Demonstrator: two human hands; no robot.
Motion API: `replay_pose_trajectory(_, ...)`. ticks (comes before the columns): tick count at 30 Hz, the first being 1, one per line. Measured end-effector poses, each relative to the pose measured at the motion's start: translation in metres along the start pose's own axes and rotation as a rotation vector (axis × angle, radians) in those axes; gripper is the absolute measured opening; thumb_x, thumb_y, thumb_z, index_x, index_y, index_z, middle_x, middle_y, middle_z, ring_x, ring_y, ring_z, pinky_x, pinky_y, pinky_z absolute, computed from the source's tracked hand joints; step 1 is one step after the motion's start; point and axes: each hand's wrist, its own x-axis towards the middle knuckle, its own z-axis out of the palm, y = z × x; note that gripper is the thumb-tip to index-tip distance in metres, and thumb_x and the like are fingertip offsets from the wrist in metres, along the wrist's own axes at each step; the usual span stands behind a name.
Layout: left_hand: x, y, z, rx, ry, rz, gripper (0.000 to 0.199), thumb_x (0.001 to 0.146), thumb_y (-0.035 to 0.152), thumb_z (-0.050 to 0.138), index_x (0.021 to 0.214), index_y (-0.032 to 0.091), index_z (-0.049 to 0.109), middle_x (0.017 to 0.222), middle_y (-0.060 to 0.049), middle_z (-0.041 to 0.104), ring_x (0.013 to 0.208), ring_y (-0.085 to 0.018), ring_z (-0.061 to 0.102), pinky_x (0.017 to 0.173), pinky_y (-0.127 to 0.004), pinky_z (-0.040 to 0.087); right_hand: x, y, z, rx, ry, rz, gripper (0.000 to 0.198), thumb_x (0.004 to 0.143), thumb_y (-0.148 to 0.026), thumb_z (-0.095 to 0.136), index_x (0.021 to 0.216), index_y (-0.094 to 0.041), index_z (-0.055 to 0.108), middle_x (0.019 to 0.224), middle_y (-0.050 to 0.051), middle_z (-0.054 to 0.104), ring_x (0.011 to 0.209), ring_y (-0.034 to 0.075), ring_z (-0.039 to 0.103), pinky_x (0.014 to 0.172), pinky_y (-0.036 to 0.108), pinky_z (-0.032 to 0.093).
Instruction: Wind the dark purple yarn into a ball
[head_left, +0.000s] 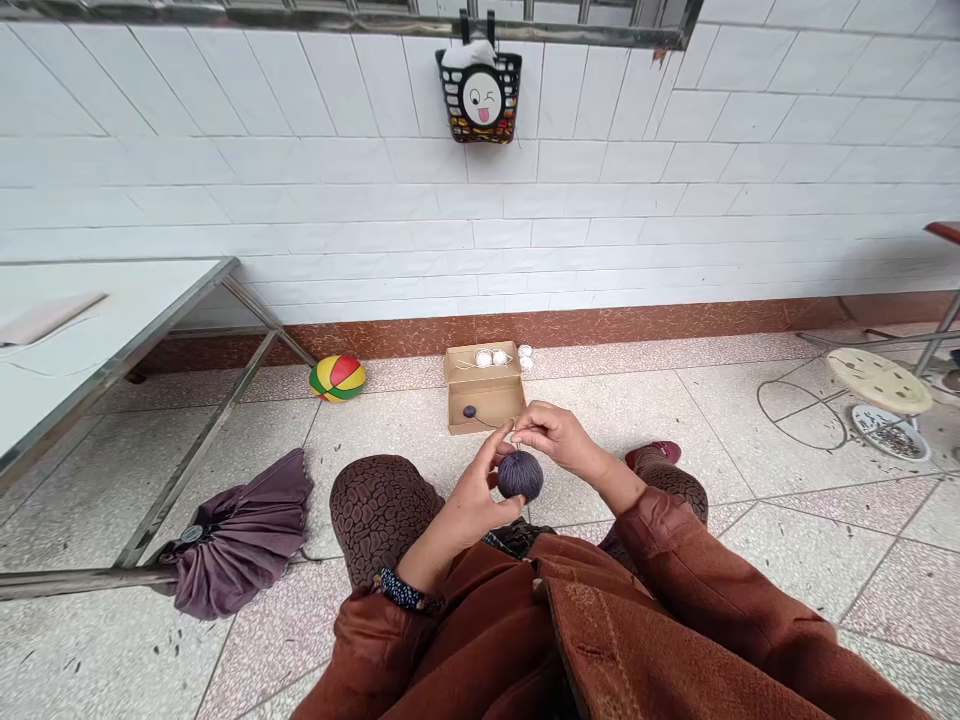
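Note:
A round ball of dark purple yarn (520, 477) sits in my left hand (478, 492), thumb below it and fingers curled about its left side and top. My right hand (561, 438) pinches at the top of the ball, where a thin strand shows between the fingertips. Just beyond my hands lies an open cardboard box (459, 424) on the floor. Inside it rests a small dark yarn ball (469, 411), from which a strand runs toward my fingers. Several white balls (484, 357) lie on the raised lid part and beside it.
A striped ball (337, 378) lies near the wall. To the left are a folded purple umbrella (240, 535) and a metal-framed table (150, 290). A black basket (480, 95) hangs on the wall. At the right stand a round stool (879, 380) and a dish (891, 433).

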Motion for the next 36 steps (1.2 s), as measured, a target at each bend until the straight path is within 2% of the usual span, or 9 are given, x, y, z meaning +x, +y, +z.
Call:
replay_pose_trajectory(3, -0.003, 0.005, -0.001, -0.295, -0.07, -0.033, 0.088, 0.069, 0.02, 0.075, 0.149, 0.029, 0.041, 0.129, -0.009, 0.057, 0.112, -0.025, 0.056, 0.098, -0.037, 0.043, -0.011, 0.023, 0.018, 0.046, 0.023, 0.113, 0.033, 0.096, -0.046, 0.059, 0.079, -0.019, 0.063, 0.072, 0.001, 0.06, 0.068, 0.014, 0.055, 0.066, 0.025, 0.044)
replay_pose_trajectory(8, 0.006, 0.001, -0.008, -0.555, 0.177, -0.072, 0.057, 0.069, 0.023, 0.079, 0.124, 0.02, 0.064, 0.12, -0.009, 0.064, 0.113, -0.023, 0.057, 0.102, -0.035, 0.041, -0.048, 0.033, 0.034, -0.024, -0.09, 0.168, 0.032, 0.103, -0.041, 0.044, 0.089, -0.018, 0.063, 0.08, 0.004, 0.064, 0.074, 0.016, 0.06, 0.071, 0.028, 0.047)
replay_pose_trajectory(12, 0.014, -0.01, -0.016, -0.49, 0.396, -0.082, 0.046, 0.068, 0.024, 0.079, 0.111, 0.018, 0.066, 0.109, -0.007, 0.068, 0.103, -0.021, 0.06, 0.099, -0.036, 0.042, -0.068, 0.016, 0.024, -0.046, -0.162, 0.119, 0.033, 0.105, -0.039, 0.042, 0.095, -0.018, 0.065, 0.087, 0.006, 0.068, 0.081, 0.017, 0.063, 0.077, 0.029, 0.05)
replay_pose_trajectory(15, 0.015, -0.013, -0.017, -0.254, 0.474, -0.059, 0.047, 0.069, 0.025, 0.077, 0.115, 0.019, 0.064, 0.114, -0.007, 0.065, 0.105, -0.022, 0.06, 0.098, -0.037, 0.044, -0.067, -0.01, 0.006, -0.053, -0.225, 0.023, 0.029, 0.104, -0.037, 0.046, 0.096, -0.019, 0.067, 0.086, 0.006, 0.069, 0.081, 0.016, 0.064, 0.075, 0.027, 0.05)
replay_pose_trajectory(21, 0.012, -0.016, -0.009, 0.329, 0.395, 0.059, 0.069, 0.062, 0.013, 0.073, 0.128, 0.023, 0.059, 0.12, -0.009, 0.058, 0.113, -0.027, 0.056, 0.101, -0.043, 0.043, -0.021, -0.054, -0.024, -0.097, -0.206, -0.185, 0.023, 0.102, -0.034, 0.053, 0.095, -0.02, 0.07, 0.08, 0.004, 0.066, 0.074, 0.014, 0.062, 0.067, 0.025, 0.048)
replay_pose_trajectory(24, 0.006, -0.013, -0.003, 0.304, 0.231, 0.09, 0.086, 0.062, 0.01, 0.072, 0.143, 0.024, 0.045, 0.121, -0.01, 0.057, 0.113, -0.027, 0.055, 0.1, -0.044, 0.044, 0.004, -0.041, -0.023, -0.111, -0.082, -0.157, 0.023, 0.101, -0.036, 0.054, 0.093, -0.02, 0.069, 0.083, 0.004, 0.067, 0.076, 0.015, 0.062, 0.068, 0.026, 0.047)
replay_pose_trajectory(28, -0.002, 0.0, 0.0, 0.016, 0.059, 0.123, 0.087, 0.069, 0.012, 0.072, 0.148, 0.029, 0.037, 0.125, -0.008, 0.055, 0.118, -0.023, 0.054, 0.103, -0.038, 0.043, 0.007, -0.002, -0.001, -0.084, -0.008, 0.018, 0.024, 0.1, -0.036, 0.054, 0.088, -0.02, 0.066, 0.082, 0.003, 0.067, 0.078, 0.016, 0.062, 0.074, 0.027, 0.048)
replay_pose_trajectory(32, 0.0, 0.001, -0.005, -0.225, 0.163, 0.071, 0.075, 0.072, 0.022, 0.078, 0.14, 0.027, 0.048, 0.125, -0.008, 0.058, 0.113, -0.022, 0.057, 0.102, -0.035, 0.045, -0.027, 0.02, 0.027, -0.083, -0.054, 0.169, 0.028, 0.103, -0.035, 0.045, 0.09, -0.019, 0.064, 0.08, 0.004, 0.066, 0.076, 0.017, 0.063, 0.071, 0.028, 0.048)
replay_pose_trajectory(36, 0.008, -0.013, -0.012, -0.224, 0.361, 0.04, 0.062, 0.072, 0.027, 0.078, 0.129, 0.023, 0.056, 0.122, -0.008, 0.06, 0.109, -0.022, 0.06, 0.1, -0.037, 0.047, -0.06, 0.012, 0.036, -0.069, -0.232, 0.092, 0.031, 0.105, -0.036, 0.041, 0.092, -0.019, 0.064, 0.086, 0.005, 0.068, 0.08, 0.017, 0.064, 0.075, 0.027, 0.049)
